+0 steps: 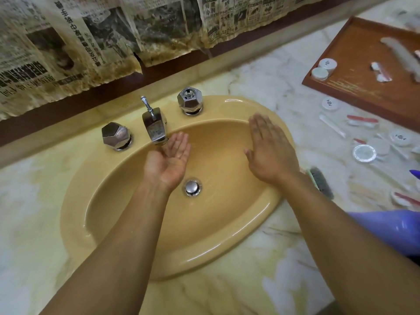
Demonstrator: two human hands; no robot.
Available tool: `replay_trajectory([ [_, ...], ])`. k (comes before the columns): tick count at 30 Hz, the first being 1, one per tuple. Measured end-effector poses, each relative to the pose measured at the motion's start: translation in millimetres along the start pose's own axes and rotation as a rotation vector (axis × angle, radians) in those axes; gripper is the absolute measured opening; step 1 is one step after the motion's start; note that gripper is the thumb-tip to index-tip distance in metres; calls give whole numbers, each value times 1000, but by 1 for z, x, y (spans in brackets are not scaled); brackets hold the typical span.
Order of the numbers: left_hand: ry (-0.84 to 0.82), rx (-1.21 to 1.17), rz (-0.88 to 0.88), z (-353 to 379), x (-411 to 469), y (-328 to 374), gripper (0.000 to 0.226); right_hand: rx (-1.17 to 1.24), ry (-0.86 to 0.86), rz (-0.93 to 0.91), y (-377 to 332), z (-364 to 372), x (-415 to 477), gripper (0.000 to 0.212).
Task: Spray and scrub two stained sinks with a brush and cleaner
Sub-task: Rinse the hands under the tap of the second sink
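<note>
A tan oval sink (227, 244) is set in a marble counter, with a chrome drain plug (192, 187) in its bottom. My left hand (169, 159) is cupped, palm up, right under the chrome spout (154, 129), holding nothing. Flat and palm down, my right hand (270, 148) rests with fingers apart on the basin's right wall. A green-backed scrub brush (320, 181) lies on the counter just right of my right wrist. No cleaner bottle is clearly visible.
Two faceted chrome tap handles (116, 135) (190, 100) flank the spout. A brown tray (368, 71) with small toiletries sits at the back right, more packets and lids (364, 153) lie loose on the counter. Purple gloves (393, 226) lie at the right edge. Stained newspaper (91, 42) covers the wall.
</note>
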State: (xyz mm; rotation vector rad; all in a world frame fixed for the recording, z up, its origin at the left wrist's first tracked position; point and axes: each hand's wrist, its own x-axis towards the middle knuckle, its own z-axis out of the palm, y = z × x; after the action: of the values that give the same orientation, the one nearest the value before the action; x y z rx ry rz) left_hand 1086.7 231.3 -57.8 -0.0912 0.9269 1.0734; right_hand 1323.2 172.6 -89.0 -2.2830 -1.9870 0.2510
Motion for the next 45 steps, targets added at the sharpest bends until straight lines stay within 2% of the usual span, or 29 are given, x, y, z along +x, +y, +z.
replay_trajectory([
  [5,-102,-80,-98,26,4,-23,48,-58,-4,19,-5,3,3,79],
  [9,-205,-40,-49,66,10,-29,46,-69,-7,6,-11,2,11,78],
  [11,-256,46,-32,78,7,-32,47,-82,-16,-51,-23,-1,32,79],
  [15,-317,74,-34,62,-4,-27,47,-144,-117,-221,-60,-12,98,84],
  [19,-245,158,-6,22,-13,-16,43,-196,-126,-316,-64,-15,113,88],
  [24,-112,116,38,-26,-11,-5,40,-110,-75,-375,-40,-5,60,72],
  [26,-88,78,57,-38,-11,1,42,-100,-53,-339,-24,-3,36,69],
  [29,-81,116,72,-49,-16,9,40,-56,16,-142,4,-2,1,71],
  [31,-81,268,108,-58,-22,13,39,57,32,17,16,-5,-22,75],
  [33,-59,560,195,-71,-33,15,39,115,11,133,16,-6,-41,77],
  [36,28,1131,486,-106,-58,18,31,48,-66,221,-4,-3,-66,76],
  [39,48,1628,713,-142,-78,26,27,-51,-145,121,-28,-1,-88,65],
  [42,18,1882,754,-159,-97,35,28,-113,-211,-78,-49,-1,-106,59],
  [45,14,2122,757,-170,-110,45,46,17,-237,-156,-63,-4,-107,43],
])
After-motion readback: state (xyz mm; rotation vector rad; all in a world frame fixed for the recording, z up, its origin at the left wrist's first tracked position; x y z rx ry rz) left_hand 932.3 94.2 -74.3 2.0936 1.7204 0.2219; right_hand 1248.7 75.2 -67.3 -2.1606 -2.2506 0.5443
